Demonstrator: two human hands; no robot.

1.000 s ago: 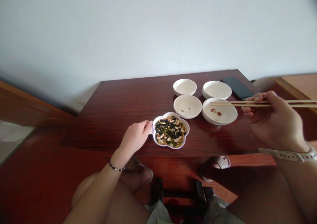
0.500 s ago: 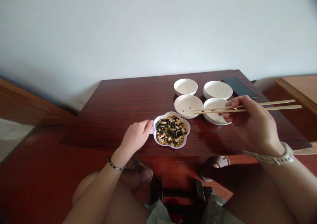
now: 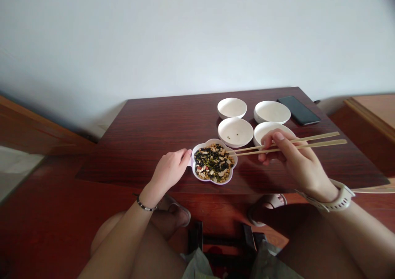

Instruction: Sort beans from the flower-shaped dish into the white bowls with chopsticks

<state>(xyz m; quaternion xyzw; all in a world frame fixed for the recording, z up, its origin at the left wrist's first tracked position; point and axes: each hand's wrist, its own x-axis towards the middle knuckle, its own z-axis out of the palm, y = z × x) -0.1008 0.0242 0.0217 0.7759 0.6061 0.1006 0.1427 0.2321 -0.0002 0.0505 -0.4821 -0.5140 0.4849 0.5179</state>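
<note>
The left hand (image 3: pixel 169 171) is resting curled at the 9 o'clock rim of the flower-shaped dish (image 3: pixel 214 162) of mixed beans at the table's (image 3: pixel 154 135) near edge, its grip clasping nothing. The right hand (image 3: pixel 293 159) is pinching its grip shut around the chopsticks (image 3: pixel 286 144), their tips hovering over the dish's 2 o'clock edge. Four white bowls (image 3: pixel 235 131) are sitting beyond at 1 o'clock, a dark phone (image 3: pixel 298 110) lying farther right
</note>
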